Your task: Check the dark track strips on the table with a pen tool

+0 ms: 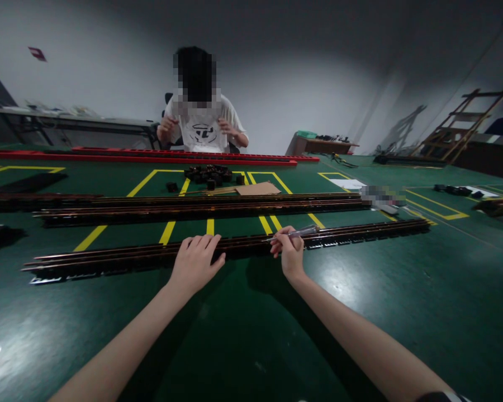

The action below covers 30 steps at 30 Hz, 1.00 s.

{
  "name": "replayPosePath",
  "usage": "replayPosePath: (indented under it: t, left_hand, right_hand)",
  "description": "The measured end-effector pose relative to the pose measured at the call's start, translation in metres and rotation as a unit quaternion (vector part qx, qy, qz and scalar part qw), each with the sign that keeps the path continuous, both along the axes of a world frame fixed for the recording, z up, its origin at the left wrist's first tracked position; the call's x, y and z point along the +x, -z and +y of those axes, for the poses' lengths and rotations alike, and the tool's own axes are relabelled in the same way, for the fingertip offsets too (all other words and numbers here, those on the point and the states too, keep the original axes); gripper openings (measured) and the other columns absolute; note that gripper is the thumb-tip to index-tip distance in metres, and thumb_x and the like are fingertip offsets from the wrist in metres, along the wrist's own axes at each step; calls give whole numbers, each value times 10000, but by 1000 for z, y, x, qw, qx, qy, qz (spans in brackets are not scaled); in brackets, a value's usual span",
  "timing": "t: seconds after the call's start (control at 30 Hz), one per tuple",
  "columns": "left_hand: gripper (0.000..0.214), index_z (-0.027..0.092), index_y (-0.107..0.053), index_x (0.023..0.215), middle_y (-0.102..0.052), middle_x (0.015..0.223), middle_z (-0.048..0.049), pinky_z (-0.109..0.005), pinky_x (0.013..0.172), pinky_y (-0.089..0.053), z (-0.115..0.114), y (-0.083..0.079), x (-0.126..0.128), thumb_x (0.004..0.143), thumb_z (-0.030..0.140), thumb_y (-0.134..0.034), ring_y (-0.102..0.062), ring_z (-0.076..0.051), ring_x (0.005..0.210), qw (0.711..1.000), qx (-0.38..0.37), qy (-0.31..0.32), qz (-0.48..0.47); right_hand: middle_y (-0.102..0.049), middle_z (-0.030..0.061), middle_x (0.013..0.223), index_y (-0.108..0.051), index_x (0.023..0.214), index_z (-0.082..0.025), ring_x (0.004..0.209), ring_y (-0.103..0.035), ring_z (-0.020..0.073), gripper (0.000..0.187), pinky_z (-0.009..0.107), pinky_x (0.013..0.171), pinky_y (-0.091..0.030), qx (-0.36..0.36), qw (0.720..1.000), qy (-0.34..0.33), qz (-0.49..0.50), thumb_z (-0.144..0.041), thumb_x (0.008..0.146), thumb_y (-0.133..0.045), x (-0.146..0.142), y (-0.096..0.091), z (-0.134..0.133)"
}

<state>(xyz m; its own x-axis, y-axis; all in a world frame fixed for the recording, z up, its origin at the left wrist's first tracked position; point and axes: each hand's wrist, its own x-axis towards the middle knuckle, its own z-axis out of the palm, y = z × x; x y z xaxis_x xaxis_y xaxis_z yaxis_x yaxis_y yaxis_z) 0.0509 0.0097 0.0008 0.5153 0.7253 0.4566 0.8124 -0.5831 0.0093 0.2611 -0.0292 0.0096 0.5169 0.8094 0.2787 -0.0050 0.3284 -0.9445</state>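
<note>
A long dark rail with copper strips lies across the green floor in front of me. My left hand rests on top of it, fingers together and laid flat over the rail. My right hand pinches a clear-handled screwdriver, its tip pointing left onto the rail. Both forearms reach in from the bottom edge.
More long rails lie parallel farther out, then red rails. A pile of small black parts and a cardboard piece sit mid-floor. A person in a white shirt sits opposite. Another person's hand shows at right.
</note>
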Motion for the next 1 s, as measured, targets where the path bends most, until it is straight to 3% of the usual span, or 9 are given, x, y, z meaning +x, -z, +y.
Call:
replayPosePath:
  t: [0.27, 0.83, 1.0]
  left_hand:
    - [498, 113, -567, 1180, -638, 1116, -149, -482, 938, -375, -1, -2, 1, 881, 447, -351, -569, -280, 1039, 1000, -20, -8, 0]
    - [593, 99, -622, 1071, -649, 1072, -163, -528, 959, -321, -5, -9, -2, 891, 509, -233, -572, -295, 1017, 995, -38, -90, -30]
    - [581, 107, -621, 1087, -652, 1088, -161, -535, 983, -305, -5, -8, -2, 897, 496, -233, -569, -290, 1044, 995, -36, -85, -33]
  right_hand:
    - [-565, -54, 505, -511, 658, -179, 369, -507, 70, 77, 147, 316, -337, 3, 1000, -16, -5, -219, 717, -541, 1, 2, 0]
    - [-605, -33, 612, -544, 722, -187, 478, -584, 92, 135, 183, 401, -451, 11, 988, -146, -48, -305, 771, -587, 0, 5, -1]
    - [-597, -39, 613, -539, 730, -194, 477, -575, 87, 118, 180, 404, -449, 14, 987, -151, -52, -296, 776, -577, -1, 5, 0]
